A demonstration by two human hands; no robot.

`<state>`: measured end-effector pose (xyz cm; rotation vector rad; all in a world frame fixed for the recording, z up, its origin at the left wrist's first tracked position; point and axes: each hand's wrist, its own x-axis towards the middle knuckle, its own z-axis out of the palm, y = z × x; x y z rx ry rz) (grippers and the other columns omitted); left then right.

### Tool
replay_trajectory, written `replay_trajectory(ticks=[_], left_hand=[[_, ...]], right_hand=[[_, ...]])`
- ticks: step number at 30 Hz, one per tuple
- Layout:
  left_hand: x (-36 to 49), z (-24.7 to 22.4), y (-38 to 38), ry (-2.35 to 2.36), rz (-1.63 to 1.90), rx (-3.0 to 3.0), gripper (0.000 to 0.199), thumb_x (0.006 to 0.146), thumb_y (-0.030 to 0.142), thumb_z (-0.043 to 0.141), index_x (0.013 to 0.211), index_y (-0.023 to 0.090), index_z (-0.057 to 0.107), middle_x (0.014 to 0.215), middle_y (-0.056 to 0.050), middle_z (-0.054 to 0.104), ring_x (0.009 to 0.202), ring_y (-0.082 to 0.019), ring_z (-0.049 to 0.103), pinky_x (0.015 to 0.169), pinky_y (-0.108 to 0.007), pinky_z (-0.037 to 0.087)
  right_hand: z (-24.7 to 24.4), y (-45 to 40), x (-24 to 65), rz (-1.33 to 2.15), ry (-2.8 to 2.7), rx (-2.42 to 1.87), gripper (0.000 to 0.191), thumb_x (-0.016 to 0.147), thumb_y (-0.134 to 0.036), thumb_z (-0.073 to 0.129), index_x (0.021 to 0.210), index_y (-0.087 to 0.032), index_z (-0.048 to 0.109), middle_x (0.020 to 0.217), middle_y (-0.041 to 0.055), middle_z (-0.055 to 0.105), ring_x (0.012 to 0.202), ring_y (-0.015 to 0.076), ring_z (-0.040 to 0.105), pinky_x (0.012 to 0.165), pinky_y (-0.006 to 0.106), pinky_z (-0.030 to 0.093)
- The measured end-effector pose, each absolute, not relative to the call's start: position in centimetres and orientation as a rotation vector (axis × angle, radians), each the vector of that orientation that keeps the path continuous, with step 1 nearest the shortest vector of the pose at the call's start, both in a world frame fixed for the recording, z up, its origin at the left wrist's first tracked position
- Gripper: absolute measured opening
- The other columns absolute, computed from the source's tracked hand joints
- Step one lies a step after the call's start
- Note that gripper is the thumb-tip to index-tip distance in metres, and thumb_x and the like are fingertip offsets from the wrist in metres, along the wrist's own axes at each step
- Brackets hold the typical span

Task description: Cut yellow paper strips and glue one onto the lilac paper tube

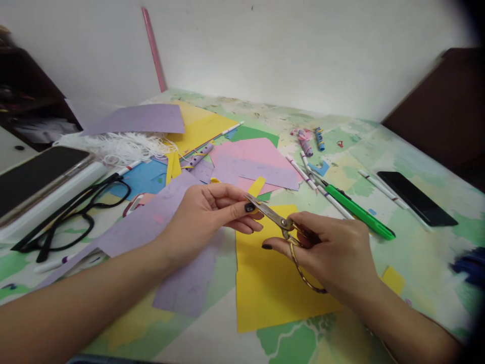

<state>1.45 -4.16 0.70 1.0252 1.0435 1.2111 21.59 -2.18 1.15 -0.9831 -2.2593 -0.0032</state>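
Note:
My right hand (pixel 333 247) is closed round the handles of gold-handled scissors (pixel 271 215). Their blades point left and meet the fingertips of my left hand (pixel 220 210). Between the thumb and fingers of my left hand is a small yellow paper strip (pixel 257 187), its end sticking up beyond the blades. Part of the strip is hidden by the fingers and blades. Below both hands lies a yellow paper sheet (pixel 265 288). Purple paper (pixel 189 283) lies under my left forearm.
Black glasses (pixel 91 217) and a device on a white box (pixel 41 172) are at the left. White string (pixel 125 146) lies behind. Pink paper (pixel 253 151), a green box cutter (pixel 359 210), markers (pixel 303 174) and a phone (pixel 417 197) are beyond and right.

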Motion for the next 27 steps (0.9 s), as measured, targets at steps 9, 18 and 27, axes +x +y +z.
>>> replay_trajectory(ticks=[9, 18, 27], left_hand=[[1.25, 0.54, -3.94, 1.001, 1.195, 1.015, 0.007, 0.078, 0.021, 0.073, 0.080, 0.017, 0.069, 0.074, 0.000, 0.076, 0.065, -0.013, 0.073, 0.057, -0.015, 0.059], [1.17, 0.37, -3.62, 0.992, 1.159, 0.994, 0.007, 0.078, 0.020, 0.073, 0.080, 0.016, 0.068, 0.075, -0.001, 0.077, 0.064, -0.013, 0.073, 0.057, -0.015, 0.059], [0.98, 0.47, -3.70, 0.977, 1.110, 0.888, 0.015, 0.078, 0.022, 0.073, 0.084, 0.015, 0.062, 0.078, -0.005, 0.077, 0.067, -0.017, 0.074, 0.060, -0.018, 0.060]], right_hand=[[1.24, -2.01, 21.72, -0.033, -2.278, -0.978, 0.047, 0.076, -0.053, 0.069, 0.051, -0.019, 0.047, 0.039, -0.0084, 0.036, 0.035, 0.0043, 0.032, 0.037, 0.019, 0.026], [1.05, -1.93, 21.94, -0.036, -2.286, -0.977, 0.044, 0.075, -0.052, 0.070, 0.053, -0.018, 0.053, 0.040, -0.0078, 0.039, 0.036, 0.0039, 0.032, 0.037, 0.019, 0.027], [1.15, -1.25, 22.10, 0.055, -2.132, -1.161, 0.031, 0.071, -0.045, 0.075, 0.064, -0.017, 0.065, 0.041, -0.0076, 0.043, 0.038, 0.0048, 0.036, 0.039, 0.020, 0.027]])
